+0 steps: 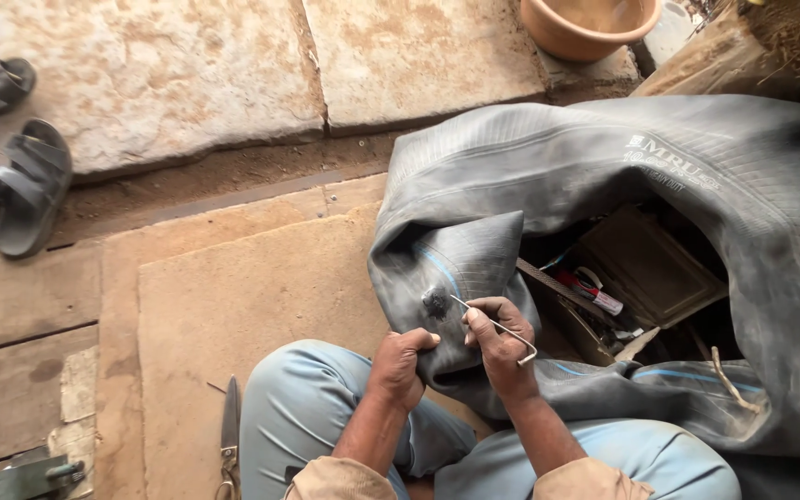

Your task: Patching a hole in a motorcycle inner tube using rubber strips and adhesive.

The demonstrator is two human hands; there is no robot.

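A large grey rubber inner tube (604,167) lies folded in front of me, one fold draped over my knee. That fold carries a dark roughened spot (435,303). My left hand (400,366) grips the tube's fold from below, pulling it taut. In my right hand (502,343) is a thin bent metal tool (497,326), its tip touching the rubber just right of the dark spot.
Inside the tube's loop sits a wooden box (645,268) of tools with a small red-and-white tube (585,290). Scissors (230,435) lie on the stone floor at my left. Two grey sandals (25,185) rest at far left; a clay-coloured bowl (590,23) stands at the top.
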